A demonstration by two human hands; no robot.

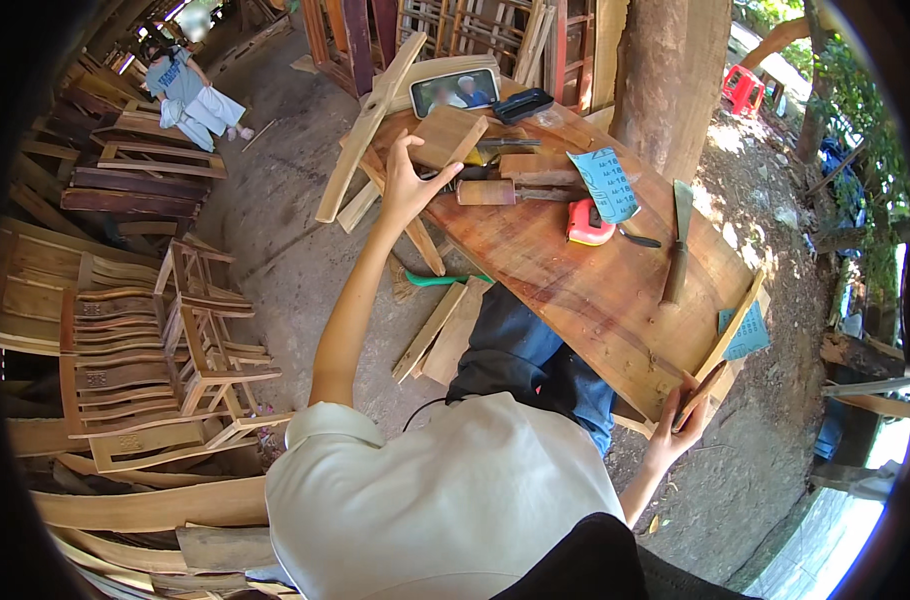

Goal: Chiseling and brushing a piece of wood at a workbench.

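At the table's far left end, my left hand [411, 186] grips a brown wooden block [441, 138], fingers at its left edge and thumb below. By the table's near right corner, my right hand [678, 432] is closed on a thin, flat brown piece [701, 393]; its exact kind is unclear. That hand is beside a long, upright wooden strip [737, 318] along the table's right edge. A blue sandpaper sheet [745, 334] shows against the strip. Near my left hand is a short wooden cylinder [486, 192], possibly a tool handle.
On the wooden table [565, 290] are a red tape measure [589, 222], another blue sandpaper sheet [605, 183], a wide-bladed knife [678, 243] and a propped phone [456, 92]. Wooden chair frames [125, 350] stand left. Another person [187, 92] is at the far left.
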